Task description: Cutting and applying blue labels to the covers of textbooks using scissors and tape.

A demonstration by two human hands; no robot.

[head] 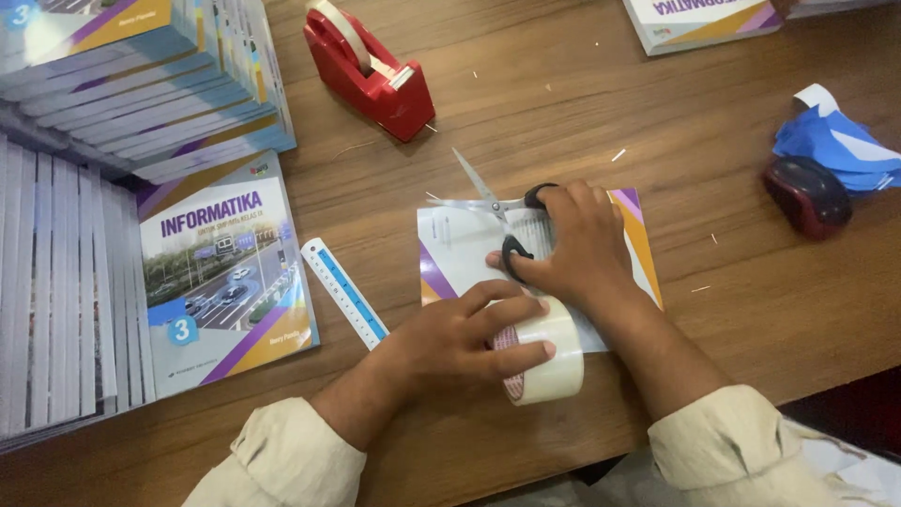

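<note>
Hands, tape and scissors over a book
Left hand (450, 343) grips clear tape roll (549, 361), steadying it; right hand (577, 249) grasps open black-handled scissors (493, 207) above white-backed book (450, 249).

A brown wooden tabletop (563, 113) with visible grain fills nearly the whole view, lit evenly from above and flecked with small pale scraps. At the lower right edge, a dark strip of floor (854, 413) shows beyond it.

Books and desk tools on a wooden surface (563, 103)

Stacked books (141, 84) at left, a ruler (344, 292) beside them, a red tape dispenser (368, 70) beyond, blue wrapping (835, 141) at right.
</note>
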